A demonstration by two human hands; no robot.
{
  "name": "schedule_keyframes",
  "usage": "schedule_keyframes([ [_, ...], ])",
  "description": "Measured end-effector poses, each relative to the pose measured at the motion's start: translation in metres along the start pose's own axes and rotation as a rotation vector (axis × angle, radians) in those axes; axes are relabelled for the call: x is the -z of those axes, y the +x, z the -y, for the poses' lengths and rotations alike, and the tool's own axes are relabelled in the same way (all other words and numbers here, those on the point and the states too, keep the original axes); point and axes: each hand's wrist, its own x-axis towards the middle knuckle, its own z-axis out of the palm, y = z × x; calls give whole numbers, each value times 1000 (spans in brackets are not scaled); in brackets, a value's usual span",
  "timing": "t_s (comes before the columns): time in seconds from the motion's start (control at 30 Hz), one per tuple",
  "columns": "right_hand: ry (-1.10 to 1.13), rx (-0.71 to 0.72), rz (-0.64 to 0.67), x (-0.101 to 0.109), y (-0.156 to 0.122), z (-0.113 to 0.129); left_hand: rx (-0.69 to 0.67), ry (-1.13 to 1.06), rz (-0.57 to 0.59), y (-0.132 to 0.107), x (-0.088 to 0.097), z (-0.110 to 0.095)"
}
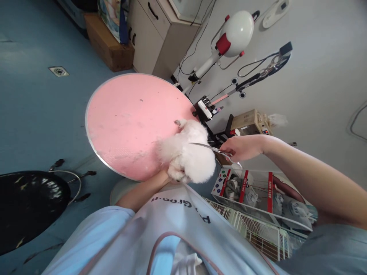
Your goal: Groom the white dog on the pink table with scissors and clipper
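One dog (197, 163), tabletop (129, 118) edge | wide stretch beyond | right hand (239, 148): scissors (212, 148)

Dogs: one, white (197, 162). Grips: two, both bare hands, the left grip (164, 178) and the right grip (239, 147). Scissors (210, 147) in hand: one pair. Tables: one pink round table (129, 118). Black seats (31, 208): one. Floor drains (59, 71): one. Cardboard boxes (110, 46): one; printed bags (112, 17) by it, one. Black handles (153, 10) on the cabinet (147, 32): three. White domed appliances (237, 33): one, with two red knobs (242, 53). Aprons (172, 217): one. Red strips (270, 192) across the clear storage case (218, 193): three. Shears (271, 68) hanging on the wall: probably two pairs or more; they overlap, so count unsure.
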Motion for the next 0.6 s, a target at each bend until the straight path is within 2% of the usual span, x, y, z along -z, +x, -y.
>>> schedule_keyframes([
  [0.1, -31, -35, -9, 1, -3, 6, -49, -46, -21, 1, -5, 0],
  [0.23, -94, -43, -37, 2, -6, 13, -12, -34, -25, 3, -9, -4],
  [0.5, -152, -90, -66, 0, -12, 23, 4, 131, -88, 4, 2, 2],
  [0.6, -167, -126, -79, -2, -15, 30, 8, 139, -66, 5, 1, 1],
])
